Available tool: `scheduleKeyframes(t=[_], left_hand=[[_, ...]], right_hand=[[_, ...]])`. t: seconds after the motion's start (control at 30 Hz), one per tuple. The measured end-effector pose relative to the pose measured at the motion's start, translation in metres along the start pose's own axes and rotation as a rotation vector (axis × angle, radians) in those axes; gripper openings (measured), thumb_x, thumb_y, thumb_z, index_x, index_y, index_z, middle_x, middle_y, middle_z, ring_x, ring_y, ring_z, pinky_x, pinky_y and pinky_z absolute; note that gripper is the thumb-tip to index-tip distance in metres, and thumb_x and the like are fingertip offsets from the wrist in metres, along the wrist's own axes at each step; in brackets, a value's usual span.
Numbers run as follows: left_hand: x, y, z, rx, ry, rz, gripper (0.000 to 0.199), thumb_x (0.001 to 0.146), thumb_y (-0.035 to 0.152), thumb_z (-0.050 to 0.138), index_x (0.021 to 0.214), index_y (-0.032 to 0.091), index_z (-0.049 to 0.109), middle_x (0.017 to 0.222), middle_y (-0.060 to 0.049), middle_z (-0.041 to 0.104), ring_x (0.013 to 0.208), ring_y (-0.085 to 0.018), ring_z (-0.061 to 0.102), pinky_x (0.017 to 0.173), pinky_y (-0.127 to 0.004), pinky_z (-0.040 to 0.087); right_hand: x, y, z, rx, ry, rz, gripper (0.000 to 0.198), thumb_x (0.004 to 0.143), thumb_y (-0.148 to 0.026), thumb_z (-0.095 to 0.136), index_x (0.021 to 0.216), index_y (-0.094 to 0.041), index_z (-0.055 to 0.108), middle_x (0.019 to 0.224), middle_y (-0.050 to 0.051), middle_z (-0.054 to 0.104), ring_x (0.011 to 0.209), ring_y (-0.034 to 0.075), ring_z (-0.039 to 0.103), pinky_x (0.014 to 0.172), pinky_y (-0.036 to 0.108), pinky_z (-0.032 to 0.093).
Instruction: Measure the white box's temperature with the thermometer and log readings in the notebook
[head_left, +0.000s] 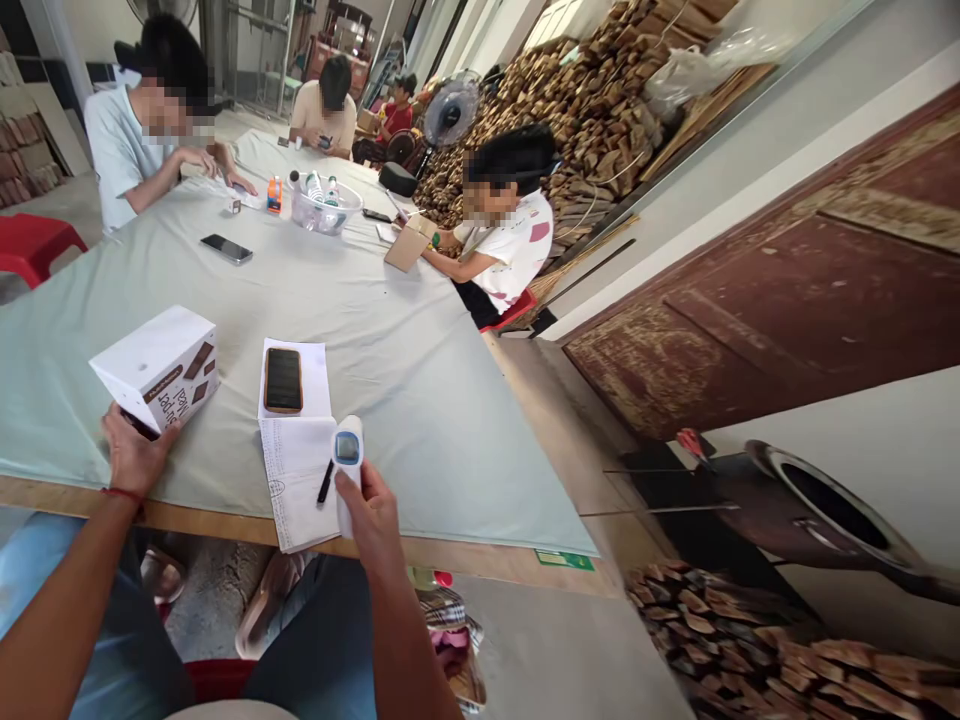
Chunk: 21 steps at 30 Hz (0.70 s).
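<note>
My left hand (139, 450) is closed on the near lower edge of a white printed cardboard box (154, 365). The box is tilted on the table, and some of those fingers are hidden behind it. A dark strip shows between hand and box; I cannot make out what it is. In my right hand (371, 510) is a white handheld infrared thermometer (347, 470), its small blue-framed screen facing me. Beneath and beside it lies an open notebook (296, 480) with writing on its left margin. A black pen (325, 482) rests on the page, and a brown-cased phone (283, 380) on the upper page.
A pale cloth covers the table (465, 450). Farther back are another phone (226, 248), a clear plastic basin (322, 208) with bottles, and an orange item (274, 195). Several people sit around the table, one holding a brown box (410, 245). Firewood (600, 110) is stacked behind.
</note>
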<state>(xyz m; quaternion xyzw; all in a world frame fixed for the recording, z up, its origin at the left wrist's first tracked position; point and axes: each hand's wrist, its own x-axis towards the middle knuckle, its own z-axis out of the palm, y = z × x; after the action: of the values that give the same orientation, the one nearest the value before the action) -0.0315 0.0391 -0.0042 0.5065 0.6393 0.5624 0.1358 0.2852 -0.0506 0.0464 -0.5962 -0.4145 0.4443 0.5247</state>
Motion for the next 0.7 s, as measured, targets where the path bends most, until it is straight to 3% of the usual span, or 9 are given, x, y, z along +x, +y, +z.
scheduleKeyframes(t=[0.1,0.17,0.2,0.27,0.33,0.4,0.47,0.57,0.7], left_hand=[[-0.023,0.005,-0.003,0.184,0.202,0.126,0.083,0.061,0.046,0.084,0.124,0.015,0.038,0.133,-0.017,0.037,0.131,-0.042,0.033,0.112,-0.065,0.029],[-0.047,0.015,-0.003,0.248,0.223,0.306,0.064,0.072,0.04,0.077,0.12,0.015,0.044,0.125,-0.017,0.045,0.124,-0.038,0.042,0.107,-0.061,0.035],[-0.059,0.021,-0.002,0.266,0.143,0.395,0.052,0.076,0.039,0.073,0.116,0.016,0.048,0.117,-0.015,0.05,0.118,-0.036,0.048,0.103,-0.058,0.039],[-0.079,0.032,0.004,0.256,-0.198,0.542,0.03,0.087,0.034,0.061,0.112,0.019,0.053,0.11,-0.012,0.059,0.108,-0.03,0.056,0.098,-0.05,0.044],[-0.092,0.041,0.015,0.282,-0.507,0.579,0.027,0.09,0.033,0.055,0.114,0.021,0.057,0.115,-0.011,0.062,0.11,-0.028,0.058,0.103,-0.048,0.041],[-0.098,0.047,0.029,0.331,-0.586,0.521,0.032,0.09,0.037,0.055,0.116,0.02,0.059,0.12,-0.013,0.063,0.115,-0.03,0.056,0.105,-0.048,0.038],[-0.101,0.051,0.044,0.397,-0.549,0.451,0.042,0.09,0.045,0.055,0.122,0.018,0.058,0.128,-0.017,0.06,0.121,-0.032,0.053,0.107,-0.05,0.036],[-0.105,0.056,0.06,0.482,-0.52,0.418,0.064,0.084,0.056,0.061,0.133,0.017,0.053,0.139,-0.021,0.053,0.132,-0.037,0.045,0.113,-0.056,0.026],[-0.106,0.061,0.066,0.519,-0.584,0.41,0.075,0.079,0.054,0.067,0.142,0.017,0.047,0.146,-0.02,0.049,0.137,-0.039,0.041,0.117,-0.059,0.015]], right_hand=[[0.032,0.02,-0.027,-0.437,0.275,-0.024,0.06,0.078,-0.047,0.063,0.129,-0.016,0.058,0.118,0.014,0.061,0.105,0.028,0.058,0.089,0.038,0.049],[0.05,0.031,-0.048,-0.735,0.305,0.045,0.057,0.08,-0.04,0.061,0.131,-0.013,0.057,0.119,0.017,0.058,0.108,0.03,0.058,0.087,0.038,0.048],[0.057,0.035,-0.057,-0.852,0.287,0.061,0.055,0.082,-0.038,0.059,0.132,-0.014,0.056,0.118,0.017,0.058,0.108,0.03,0.058,0.085,0.038,0.048],[0.065,0.04,-0.07,-1.023,0.255,0.075,0.05,0.085,-0.035,0.057,0.131,-0.015,0.056,0.114,0.017,0.058,0.106,0.03,0.058,0.084,0.038,0.047],[0.068,0.041,-0.072,-1.122,0.284,0.035,0.048,0.085,-0.033,0.059,0.128,-0.013,0.058,0.115,0.018,0.058,0.108,0.031,0.057,0.087,0.039,0.045],[0.067,0.04,-0.062,-1.131,0.311,-0.071,0.043,0.085,-0.031,0.059,0.123,-0.012,0.06,0.118,0.019,0.059,0.109,0.031,0.057,0.09,0.041,0.044],[0.064,0.038,-0.042,-1.057,0.257,-0.153,0.034,0.087,-0.033,0.056,0.115,-0.014,0.063,0.11,0.016,0.064,0.101,0.028,0.06,0.088,0.038,0.045],[0.063,0.034,-0.008,-0.972,0.099,-0.089,0.03,0.09,-0.035,0.054,0.112,-0.016,0.063,0.088,0.009,0.069,0.08,0.023,0.063,0.075,0.032,0.045],[0.064,0.031,0.014,-0.896,0.029,-0.065,0.039,0.082,-0.022,0.052,0.119,-0.017,0.061,0.082,0.005,0.067,0.075,0.021,0.061,0.072,0.03,0.043]])
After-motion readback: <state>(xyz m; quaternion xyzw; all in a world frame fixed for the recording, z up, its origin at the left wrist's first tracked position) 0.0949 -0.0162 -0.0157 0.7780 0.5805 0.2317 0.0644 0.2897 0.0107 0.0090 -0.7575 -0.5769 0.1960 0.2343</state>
